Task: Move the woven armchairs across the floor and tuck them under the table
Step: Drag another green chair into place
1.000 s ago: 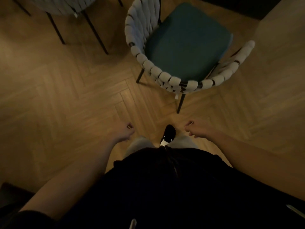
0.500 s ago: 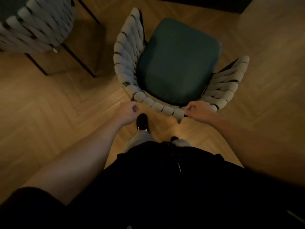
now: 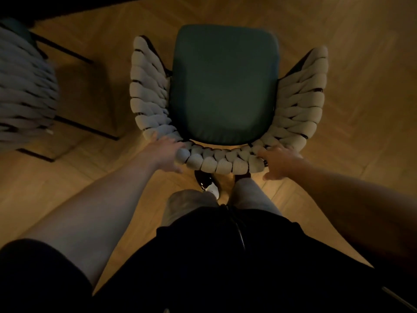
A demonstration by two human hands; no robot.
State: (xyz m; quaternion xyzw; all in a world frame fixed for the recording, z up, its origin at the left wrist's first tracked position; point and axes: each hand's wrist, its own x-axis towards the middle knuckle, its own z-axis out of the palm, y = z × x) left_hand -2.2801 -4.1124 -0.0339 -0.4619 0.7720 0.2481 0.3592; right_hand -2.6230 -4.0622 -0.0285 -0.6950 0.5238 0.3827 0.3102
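With my left hand (image 3: pixel 165 154) and right hand (image 3: pixel 278 160) gripping the padded back rim of the woven armchair (image 3: pixel 225 86) just ahead of my feet, I judge it light, rigid-framed, soft-wrapped, best steered from these rear corners.

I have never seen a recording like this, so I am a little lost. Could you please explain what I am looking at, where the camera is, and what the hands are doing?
There is no machine here. A person wears a camera on the head, and it looks down along the body, so you see both bare arms, dark clothing and a shoe. Below stands a woven armchair with a green seat cushion on a wooden floor. The left hand and the right hand grip the top of its curved woven backrest, one at each end. A second woven chair, blurred, stands at the left edge. No table is clearly visible.
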